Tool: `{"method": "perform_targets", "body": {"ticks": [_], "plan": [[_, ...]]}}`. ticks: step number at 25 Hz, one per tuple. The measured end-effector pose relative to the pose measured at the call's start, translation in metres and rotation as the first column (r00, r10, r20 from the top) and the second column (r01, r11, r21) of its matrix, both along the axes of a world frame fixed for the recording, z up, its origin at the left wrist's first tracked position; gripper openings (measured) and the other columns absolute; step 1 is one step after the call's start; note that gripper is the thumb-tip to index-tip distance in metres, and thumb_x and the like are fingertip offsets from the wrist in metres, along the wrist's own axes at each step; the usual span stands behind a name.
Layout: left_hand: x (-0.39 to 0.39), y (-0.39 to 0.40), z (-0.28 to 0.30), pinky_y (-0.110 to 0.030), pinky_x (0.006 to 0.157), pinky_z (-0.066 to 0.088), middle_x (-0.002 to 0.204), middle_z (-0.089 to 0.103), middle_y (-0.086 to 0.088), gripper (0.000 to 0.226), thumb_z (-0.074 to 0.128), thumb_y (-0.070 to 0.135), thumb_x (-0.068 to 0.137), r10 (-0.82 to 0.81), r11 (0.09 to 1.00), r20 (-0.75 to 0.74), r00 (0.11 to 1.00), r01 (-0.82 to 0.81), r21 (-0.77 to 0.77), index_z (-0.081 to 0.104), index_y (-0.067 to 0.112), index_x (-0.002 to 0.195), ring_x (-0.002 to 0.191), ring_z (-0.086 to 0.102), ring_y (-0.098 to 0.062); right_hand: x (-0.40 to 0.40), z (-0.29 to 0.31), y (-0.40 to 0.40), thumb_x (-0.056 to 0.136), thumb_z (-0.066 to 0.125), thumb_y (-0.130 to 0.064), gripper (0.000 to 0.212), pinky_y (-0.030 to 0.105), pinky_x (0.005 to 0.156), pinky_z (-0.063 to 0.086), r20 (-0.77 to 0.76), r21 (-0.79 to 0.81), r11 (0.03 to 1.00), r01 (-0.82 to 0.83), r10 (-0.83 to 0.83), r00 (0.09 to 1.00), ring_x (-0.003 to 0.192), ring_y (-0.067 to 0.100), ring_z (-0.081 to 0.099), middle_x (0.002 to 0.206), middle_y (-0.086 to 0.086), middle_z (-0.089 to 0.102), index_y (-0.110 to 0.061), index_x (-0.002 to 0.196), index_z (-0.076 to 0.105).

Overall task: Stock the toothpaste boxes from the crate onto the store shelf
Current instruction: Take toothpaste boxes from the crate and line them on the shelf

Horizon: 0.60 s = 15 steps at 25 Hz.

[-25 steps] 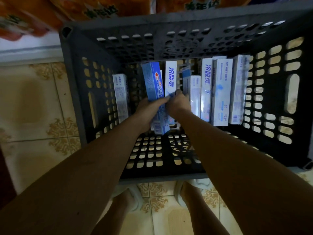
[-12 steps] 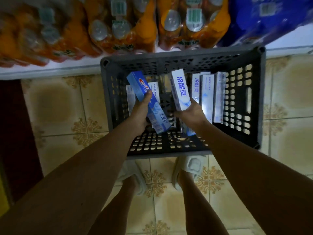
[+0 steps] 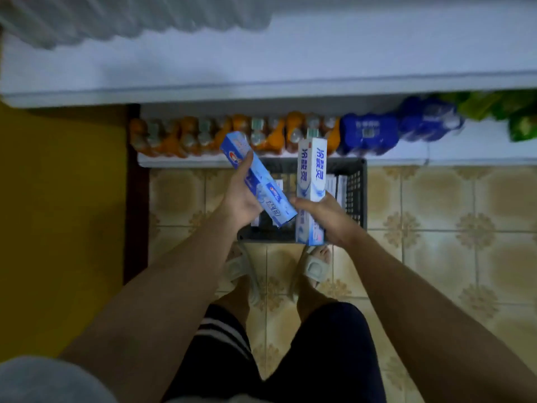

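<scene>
My left hand (image 3: 242,196) grips a blue toothpaste box (image 3: 255,177), tilted with its top end toward the upper left. A white-and-blue toothpaste box (image 3: 312,175) stands nearly upright in my right hand (image 3: 322,215), which holds it near the lower end. Both boxes hang above the dark grey crate (image 3: 353,184) on the tiled floor. A few more white boxes (image 3: 334,184) show inside the crate at its right side; the rest of its inside is hidden by my hands. A broad white shelf (image 3: 290,53) runs across the top of the view.
Orange drink bottle packs (image 3: 203,135) and blue packs (image 3: 369,133) sit on the low shelf behind the crate, green packs (image 3: 520,114) at far right. Blurred pale packages (image 3: 116,16) lie on the white shelf's left. A yellow panel (image 3: 58,199) stands left. My sandalled feet (image 3: 312,267) stand by the crate.
Both hands have lifted their boxes up out of the crate. The view has pulled back and risen, so the white shelf above the drinks has come into sight.
</scene>
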State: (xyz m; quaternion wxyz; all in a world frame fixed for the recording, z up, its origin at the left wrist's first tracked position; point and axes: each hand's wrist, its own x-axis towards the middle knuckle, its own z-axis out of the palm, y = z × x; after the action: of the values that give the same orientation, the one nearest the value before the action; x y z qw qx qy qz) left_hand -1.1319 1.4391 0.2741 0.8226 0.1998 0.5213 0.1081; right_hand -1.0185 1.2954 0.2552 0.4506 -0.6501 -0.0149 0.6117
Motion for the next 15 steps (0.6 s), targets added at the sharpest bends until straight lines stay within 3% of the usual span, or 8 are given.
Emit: {"method": "perform_targets", "body": {"ticks": [2, 5, 7, 10, 12, 15], "plan": [[-0.003, -0.007, 0.062, -0.042, 0.078, 0.049, 0.078, 0.068, -0.002, 0.037, 0.066, 0.044, 0.081, 0.055, 0.998, 0.021, 0.998, -0.055, 0.033, 0.057, 0.026, 0.112, 0.087, 0.062, -0.022, -0.003, 0.061, -0.007, 0.07, 0.083, -0.035, 0.065, 0.051, 0.095, 0.053, -0.02, 0.064, 0.997, -0.04, 0.042, 0.999, 0.104, 0.026, 0.069, 0.113, 0.005, 0.072, -0.018, 0.126, 0.057], [-0.012, -0.017, 0.13, -0.038, 0.073, 0.049, 0.07, 0.062, -0.002, 0.025, 0.053, 0.043, 0.096, 0.17, 0.979, 0.076, 0.983, -0.177, 0.104, 0.055, 0.021, 0.11, 0.076, 0.062, -0.018, -0.002, 0.139, -0.008, 0.07, 0.084, -0.034, 0.069, 0.044, 0.096, 0.052, 0.074, 0.154, 0.979, -0.136, 0.126, 0.989, 0.11, 0.021, 0.065, 0.121, 0.0, 0.068, -0.022, 0.131, 0.053], [-0.013, -0.024, 0.167, -0.039, 0.074, 0.05, 0.08, 0.061, -0.004, 0.035, 0.049, 0.047, 0.097, 0.222, 0.959, 0.119, 0.968, -0.238, 0.151, 0.051, 0.02, 0.121, 0.081, 0.062, -0.02, 0.002, 0.184, -0.007, 0.073, 0.083, -0.028, 0.065, 0.039, 0.093, 0.053, 0.163, 0.189, 0.966, -0.179, 0.149, 0.975, 0.107, 0.016, 0.066, 0.12, -0.002, 0.068, -0.023, 0.13, 0.053], [-0.008, -0.025, 0.217, -0.048, 0.09, 0.049, 0.103, 0.064, -0.01, 0.058, 0.056, 0.055, 0.09, 0.29, 0.936, 0.225, 0.93, -0.325, 0.137, 0.05, 0.017, 0.134, 0.103, 0.062, -0.028, 0.01, 0.243, -0.003, 0.077, 0.081, -0.021, 0.054, 0.028, 0.079, 0.058, 0.297, 0.222, 0.947, -0.231, 0.16, 0.941, 0.096, 0.013, 0.069, 0.112, 0.0, 0.07, -0.017, 0.124, 0.055], [-0.009, -0.022, 0.251, -0.052, 0.097, 0.047, 0.11, 0.065, -0.012, 0.063, 0.058, 0.058, 0.087, 0.288, 0.931, 0.298, 0.91, -0.339, 0.138, 0.052, 0.015, 0.133, 0.111, 0.061, -0.03, 0.011, 0.284, -0.001, 0.077, 0.081, -0.018, 0.046, 0.031, 0.079, 0.059, 0.357, 0.265, 0.934, -0.24, 0.137, 0.924, 0.091, 0.015, 0.07, 0.106, 0.001, 0.071, -0.016, 0.116, 0.056], [-0.023, -0.006, 0.311, -0.05, 0.095, 0.049, 0.12, 0.066, -0.013, 0.057, 0.062, 0.053, 0.087, 0.208, 0.922, 0.349, 0.914, -0.302, 0.241, 0.057, 0.014, 0.128, 0.114, 0.061, -0.03, 0.009, 0.342, 0.007, 0.078, 0.08, -0.016, 0.038, 0.037, 0.077, 0.06, 0.398, 0.328, 0.917, -0.225, 0.082, 0.914, 0.087, 0.017, 0.072, 0.101, 0.003, 0.072, -0.018, 0.107, 0.056]]}}
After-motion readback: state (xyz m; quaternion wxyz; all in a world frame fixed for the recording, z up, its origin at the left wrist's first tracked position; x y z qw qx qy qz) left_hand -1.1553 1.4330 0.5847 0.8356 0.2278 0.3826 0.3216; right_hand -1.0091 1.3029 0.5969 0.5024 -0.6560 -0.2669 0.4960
